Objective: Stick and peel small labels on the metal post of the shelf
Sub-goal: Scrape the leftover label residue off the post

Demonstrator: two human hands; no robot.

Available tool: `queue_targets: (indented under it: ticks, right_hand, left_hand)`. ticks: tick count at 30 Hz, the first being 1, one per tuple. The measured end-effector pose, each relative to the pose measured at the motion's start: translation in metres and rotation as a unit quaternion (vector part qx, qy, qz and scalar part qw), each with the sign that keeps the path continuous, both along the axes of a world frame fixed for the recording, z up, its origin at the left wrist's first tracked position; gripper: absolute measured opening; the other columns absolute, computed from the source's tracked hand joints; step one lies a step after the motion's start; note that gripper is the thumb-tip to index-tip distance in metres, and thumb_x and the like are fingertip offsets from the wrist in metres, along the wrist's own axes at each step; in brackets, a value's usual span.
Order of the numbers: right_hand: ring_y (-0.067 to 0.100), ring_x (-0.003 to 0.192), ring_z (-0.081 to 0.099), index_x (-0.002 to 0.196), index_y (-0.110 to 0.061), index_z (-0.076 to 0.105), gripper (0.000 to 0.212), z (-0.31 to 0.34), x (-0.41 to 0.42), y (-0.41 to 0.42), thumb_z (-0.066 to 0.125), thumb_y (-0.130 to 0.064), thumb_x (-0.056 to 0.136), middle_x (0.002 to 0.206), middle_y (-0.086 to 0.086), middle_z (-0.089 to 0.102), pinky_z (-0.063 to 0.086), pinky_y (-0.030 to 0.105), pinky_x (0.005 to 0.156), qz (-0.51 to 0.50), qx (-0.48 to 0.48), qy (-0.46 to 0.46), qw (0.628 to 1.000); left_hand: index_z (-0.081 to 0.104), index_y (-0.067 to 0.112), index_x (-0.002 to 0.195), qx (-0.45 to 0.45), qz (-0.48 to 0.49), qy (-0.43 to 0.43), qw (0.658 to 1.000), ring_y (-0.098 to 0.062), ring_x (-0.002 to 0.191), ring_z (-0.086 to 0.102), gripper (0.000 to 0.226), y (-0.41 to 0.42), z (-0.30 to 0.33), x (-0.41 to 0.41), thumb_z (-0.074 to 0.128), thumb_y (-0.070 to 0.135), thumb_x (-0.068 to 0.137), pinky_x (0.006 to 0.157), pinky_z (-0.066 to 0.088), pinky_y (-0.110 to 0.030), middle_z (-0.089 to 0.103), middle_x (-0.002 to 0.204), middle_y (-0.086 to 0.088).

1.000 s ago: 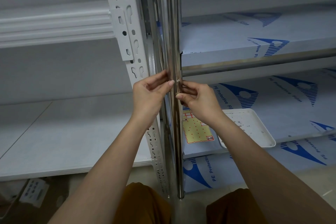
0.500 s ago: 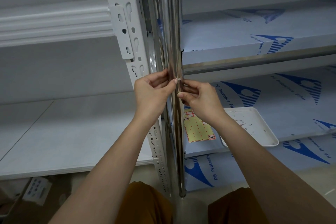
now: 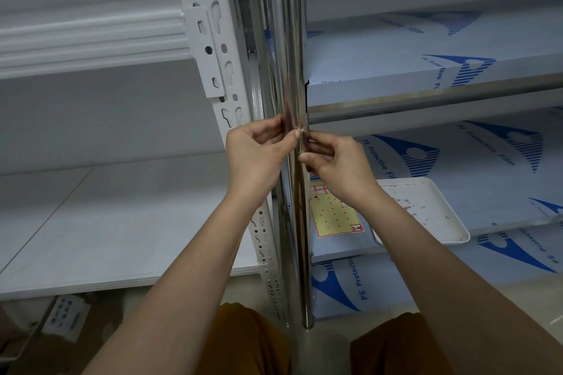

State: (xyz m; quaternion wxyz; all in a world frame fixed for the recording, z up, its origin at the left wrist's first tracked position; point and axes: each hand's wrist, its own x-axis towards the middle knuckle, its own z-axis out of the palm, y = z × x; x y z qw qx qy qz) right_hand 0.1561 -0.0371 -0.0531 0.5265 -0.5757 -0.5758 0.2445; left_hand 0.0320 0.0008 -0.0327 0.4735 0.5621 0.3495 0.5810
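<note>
Head view, post: a shiny chrome round metal post [image 3: 286,39] runs from 12 o'clock down to its foot near 6 o'clock, just right of a white slotted steel upright [image 3: 213,39].
Head view, label: a tiny white paper label [image 3: 302,131] sits at the post's front face, at the frame's centre, partly lifted; its print is too small to read.
Head view, left hand: the left hand [image 3: 259,155] reaches in from 7 o'clock, fingers curled, its thumb tip touching the label.
Head view, right hand: the right hand [image 3: 338,164] comes from 4 o'clock, fingers curled against the post just below the label; whether it pinches anything cannot be told.
Head view, shelf: a yellow dotted sticker sheet [image 3: 333,216] lies on the film-covered shelf [image 3: 457,161] at 5 o'clock, beside a white plastic tray [image 3: 451,222].
</note>
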Motion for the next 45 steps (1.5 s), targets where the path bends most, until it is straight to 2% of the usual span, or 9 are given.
queue_targets:
  ticks: [5,10,18,20,24,28,35,41,45]
  right_hand:
    - [0.007,0.102,0.063,0.127,-0.017,0.06,0.042,-0.0005,-0.0004,-0.0003,0.066,-0.007,0.086,0.107,-0.005,0.067,0.053,0.03,0.093,-0.002,-0.009,0.003,1.0]
    - [0.008,0.104,0.064,0.126,-0.017,0.061,0.042,0.0004,-0.0005,-0.002,0.067,-0.007,0.086,0.109,-0.003,0.069,0.053,0.032,0.094,-0.001,-0.015,0.015,1.0]
    - [0.007,0.104,0.064,0.125,-0.018,0.061,0.041,0.0008,-0.0005,-0.0027,0.066,-0.007,0.086,0.113,-0.001,0.069,0.054,0.032,0.092,0.001,-0.019,0.018,1.0]
    - [0.005,0.102,0.063,0.126,-0.016,0.06,0.042,0.0008,-0.0005,-0.0023,0.066,-0.006,0.086,0.114,0.001,0.069,0.053,0.029,0.092,0.0,-0.018,0.019,1.0]
    - [0.004,0.101,0.062,0.128,-0.017,0.059,0.043,-0.0004,-0.0001,-0.0011,0.066,-0.006,0.086,0.114,-0.001,0.068,0.053,0.025,0.09,0.003,-0.017,0.024,1.0]
    - [0.005,0.102,0.063,0.128,-0.017,0.059,0.044,-0.0022,0.0004,0.0003,0.066,-0.007,0.086,0.112,-0.002,0.068,0.054,0.023,0.087,0.004,-0.015,0.022,1.0]
    - [0.004,0.1,0.063,0.128,-0.016,0.059,0.044,-0.0028,0.001,0.0013,0.066,-0.005,0.086,0.108,-0.005,0.067,0.054,0.021,0.086,0.005,-0.008,0.021,1.0]
    - [-0.008,0.085,0.06,0.127,-0.015,0.06,0.043,-0.003,0.0008,0.0014,0.066,-0.005,0.086,0.101,-0.011,0.064,0.052,0.011,0.08,0.004,0.001,0.006,1.0]
    - [-0.01,0.082,0.059,0.127,-0.015,0.06,0.042,-0.0028,0.0013,0.0019,0.065,-0.004,0.086,0.1,-0.01,0.064,0.052,0.009,0.078,0.006,0.0,0.01,1.0]
  left_hand:
    - [0.068,-0.005,0.106,0.001,0.004,0.007,1.0,-0.011,0.083,0.072,0.032,-0.0003,0.0002,0.0005,0.073,-0.007,0.075,0.076,0.055,-0.019,0.073,0.093,-0.009]
    - [0.067,-0.004,0.108,-0.008,-0.007,0.012,1.0,-0.01,0.083,0.072,0.033,0.0008,0.0009,-0.0025,0.073,-0.006,0.076,0.076,0.054,-0.018,0.073,0.093,-0.009]
    - [0.067,0.002,0.11,-0.035,-0.02,0.01,0.999,-0.014,0.089,0.071,0.032,0.0025,0.0013,-0.0064,0.071,-0.004,0.078,0.087,0.055,-0.029,0.073,0.097,-0.008]
    - [0.067,0.005,0.11,-0.031,-0.02,0.012,0.999,-0.014,0.09,0.071,0.033,0.0025,0.001,-0.0071,0.072,-0.003,0.078,0.087,0.055,-0.03,0.073,0.097,-0.007]
    - [0.059,0.002,0.124,-0.019,-0.028,0.007,0.999,-0.014,0.097,0.07,0.048,0.0006,0.0014,-0.0067,0.071,-0.004,0.078,0.086,0.055,-0.027,0.071,0.108,-0.013]
    - [0.063,-0.003,0.117,0.01,-0.007,0.034,0.999,-0.012,0.091,0.071,0.04,-0.002,0.0031,-0.0027,0.071,-0.005,0.078,0.082,0.056,-0.022,0.071,0.104,-0.013]
    - [0.067,-0.003,0.109,0.006,0.0,0.041,0.999,-0.011,0.083,0.072,0.034,-0.0012,0.0058,-0.0011,0.073,-0.007,0.076,0.074,0.055,-0.019,0.073,0.093,-0.008]
    - [0.066,-0.004,0.108,-0.001,0.011,0.045,0.999,-0.013,0.081,0.073,0.033,0.0004,0.0075,0.0004,0.073,-0.006,0.075,0.072,0.055,-0.02,0.073,0.092,-0.011]
    - [0.065,-0.006,0.107,-0.003,0.014,0.043,0.999,-0.013,0.079,0.072,0.033,-0.0001,0.0074,0.0018,0.073,-0.007,0.075,0.073,0.056,-0.02,0.073,0.093,-0.014]
